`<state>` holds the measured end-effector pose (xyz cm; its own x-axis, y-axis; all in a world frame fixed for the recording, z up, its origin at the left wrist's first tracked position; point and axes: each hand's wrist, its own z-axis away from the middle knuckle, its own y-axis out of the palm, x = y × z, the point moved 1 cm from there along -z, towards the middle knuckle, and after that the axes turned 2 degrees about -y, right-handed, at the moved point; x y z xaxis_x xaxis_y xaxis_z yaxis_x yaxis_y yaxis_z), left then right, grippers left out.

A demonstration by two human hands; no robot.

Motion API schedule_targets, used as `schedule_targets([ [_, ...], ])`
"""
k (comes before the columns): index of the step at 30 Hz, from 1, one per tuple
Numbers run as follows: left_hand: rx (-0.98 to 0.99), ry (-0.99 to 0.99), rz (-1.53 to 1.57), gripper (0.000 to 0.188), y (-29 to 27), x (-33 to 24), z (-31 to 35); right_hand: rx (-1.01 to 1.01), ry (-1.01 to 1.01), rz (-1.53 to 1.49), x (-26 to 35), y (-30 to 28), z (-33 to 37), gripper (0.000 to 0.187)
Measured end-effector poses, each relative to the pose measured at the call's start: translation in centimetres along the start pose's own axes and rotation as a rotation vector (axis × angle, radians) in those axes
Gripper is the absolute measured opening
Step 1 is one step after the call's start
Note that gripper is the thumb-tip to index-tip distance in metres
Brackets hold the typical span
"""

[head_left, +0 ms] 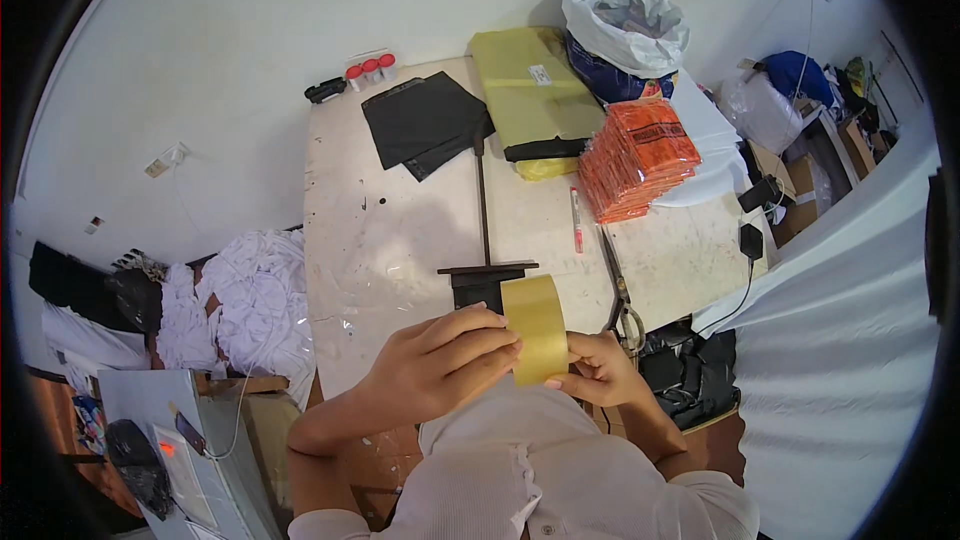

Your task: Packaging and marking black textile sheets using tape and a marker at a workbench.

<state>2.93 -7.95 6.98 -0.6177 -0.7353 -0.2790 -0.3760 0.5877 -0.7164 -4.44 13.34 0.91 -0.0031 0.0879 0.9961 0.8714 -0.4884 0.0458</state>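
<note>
In front of my body, I hold a wide roll of yellowish packing tape upright between both hands, over the table's near edge. My left hand lies along its left side, fingers together and fingertips against the roll. My right hand grips its right edge with curled fingers and thumb. Just beyond the roll is a black device with a crossbar and a long thin rod reaching away over the table; the roll partly hides it. Large scissors lie to the right of the roll, handles toward me, near my right hand.
The pale table holds black plastic sheets, a yellow folded package, stacked orange packets, a red-and-white marker and a white sack. White cloth is heaped at left; black bags sit below right.
</note>
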Motion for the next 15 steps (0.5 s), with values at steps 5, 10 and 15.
schedule_targets([
  [5,0.077,0.033,-0.159,0.02,0.1,0.4,-0.8,-0.068,0.022,0.079,0.6,-0.3,-0.4,0.034],
  [10,0.125,0.232,-0.363,0.017,1.2,0.7,-1.3,-0.19,0.006,0.069,0.0,-0.4,-0.5,0.029],
  [15,0.168,0.206,-0.338,0.015,2.3,1.3,-2.3,-0.227,0.136,0.122,-0.3,-0.9,-0.3,0.03],
])
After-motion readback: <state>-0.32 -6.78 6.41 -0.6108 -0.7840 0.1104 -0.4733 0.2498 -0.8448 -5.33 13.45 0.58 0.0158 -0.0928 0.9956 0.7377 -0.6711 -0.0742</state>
